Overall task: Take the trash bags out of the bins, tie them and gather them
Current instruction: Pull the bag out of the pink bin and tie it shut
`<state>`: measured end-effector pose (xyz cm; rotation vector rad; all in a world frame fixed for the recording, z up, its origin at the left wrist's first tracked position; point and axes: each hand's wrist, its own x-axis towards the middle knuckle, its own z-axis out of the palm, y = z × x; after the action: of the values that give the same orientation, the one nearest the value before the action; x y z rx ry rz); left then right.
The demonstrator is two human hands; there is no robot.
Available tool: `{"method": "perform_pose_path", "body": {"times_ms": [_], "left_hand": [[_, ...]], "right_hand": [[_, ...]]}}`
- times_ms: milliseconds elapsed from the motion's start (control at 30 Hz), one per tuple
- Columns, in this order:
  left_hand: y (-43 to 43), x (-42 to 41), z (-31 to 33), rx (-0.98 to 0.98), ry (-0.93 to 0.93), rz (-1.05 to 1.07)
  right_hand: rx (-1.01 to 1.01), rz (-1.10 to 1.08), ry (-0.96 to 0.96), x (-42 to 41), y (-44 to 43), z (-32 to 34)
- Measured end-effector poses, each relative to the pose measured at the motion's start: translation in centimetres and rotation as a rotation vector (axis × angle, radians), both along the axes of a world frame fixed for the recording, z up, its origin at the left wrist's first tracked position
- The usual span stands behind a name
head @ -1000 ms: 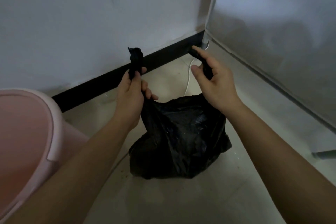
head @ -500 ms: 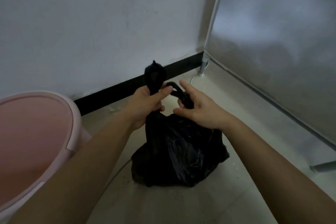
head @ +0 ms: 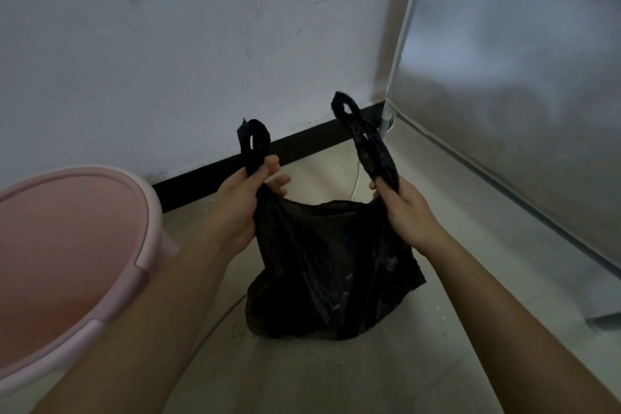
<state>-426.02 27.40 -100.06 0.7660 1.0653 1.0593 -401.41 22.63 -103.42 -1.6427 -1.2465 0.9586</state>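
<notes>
Fingers (head: pixel 270 165) of left hand (head: pixel 239 210) and right hand (head: pixel 409 212) each clench a bag (head: pixel 331 265) handle (head: pixel 254 146), held apart. Bag sits right of the bin (head: pixel 149 212).

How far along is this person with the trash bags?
Done: the black bag is outside the pink bin, sitting on the floor. In hand: the left hand grips the left handle, the right hand the right handle, held apart, no knot yet. Left: tying them and gathering the bag with any others.
</notes>
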Motion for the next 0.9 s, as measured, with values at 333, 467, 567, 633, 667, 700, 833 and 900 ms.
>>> {"method": "perform_pose_path", "body": {"times_ms": [333,467,567,633,667,700,833,900], "left_hand": [[-3.5,-1.5,-0.7,0.179,0.169,-0.322],[-4.4,-0.6,-2.7,0.163,0.202,-0.412],[-4.2,1.0,-3.8,-0.035,-0.136,-0.170],[-4.0,1.7,-4.1,-0.161,-0.395,-0.002],[-3.9,1.9,-4.3,-0.209,-0.463,0.078],[-3.7,1.8,-4.7,-0.247,-0.496,0.148],[-4.1,1.2,-5.7,-0.303,-0.378,0.197],[-4.1,0.9,-6.0,-0.307,-0.342,0.152]], "right_hand": [[0.126,-0.266,0.078,-1.4,0.6,-0.6],[0.062,-0.277,0.081,-1.6,0.1,-1.8],[0.035,-0.219,0.012,-2.2,-0.9,-2.7],[0.070,-0.137,-0.093,-2.8,-1.8,-3.3],[0.091,-0.093,-0.132,-3.2,-2.2,-3.6],[0.106,-0.059,-0.156,-3.7,-2.5,-3.9],[0.125,-0.020,-0.129,-5.4,-3.5,-4.2],[0.136,-0.001,-0.126,-6.0,-3.9,-4.3]]}}
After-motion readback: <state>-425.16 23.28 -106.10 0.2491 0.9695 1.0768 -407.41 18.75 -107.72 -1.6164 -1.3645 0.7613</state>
